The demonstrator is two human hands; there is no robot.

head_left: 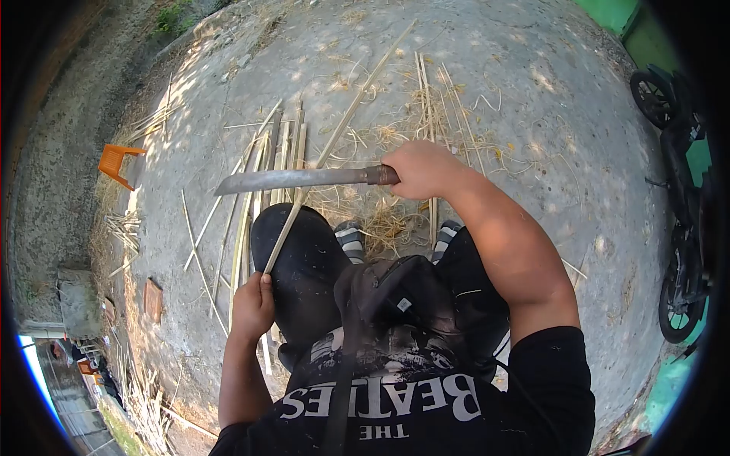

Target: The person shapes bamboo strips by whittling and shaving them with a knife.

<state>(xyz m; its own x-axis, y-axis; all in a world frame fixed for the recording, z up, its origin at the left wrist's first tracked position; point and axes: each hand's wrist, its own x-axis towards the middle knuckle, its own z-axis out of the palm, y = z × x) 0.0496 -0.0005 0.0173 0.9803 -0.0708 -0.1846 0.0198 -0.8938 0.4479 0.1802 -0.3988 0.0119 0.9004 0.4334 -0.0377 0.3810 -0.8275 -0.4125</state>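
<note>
My right hand [423, 169] is closed around the dark handle of a machete [293, 178]. Its long blade points left and passes across a bamboo strip [346, 118]; whether the two touch I cannot tell. The strip's near end is gripped in my left hand [255, 302], beside my left knee. From there it slants up and away over the knee, its far end out above the concrete. Several more bamboo strips [255, 186] lie in a bundle on the ground past that knee.
Thin shavings [388, 220] are scattered around my feet and across the concrete ground [563, 167]. An orange plastic stool [118, 163] and a brick [153, 300] are at the left. More split strips [148, 403] lie at lower left. A motorcycle [677, 197] is parked at the right.
</note>
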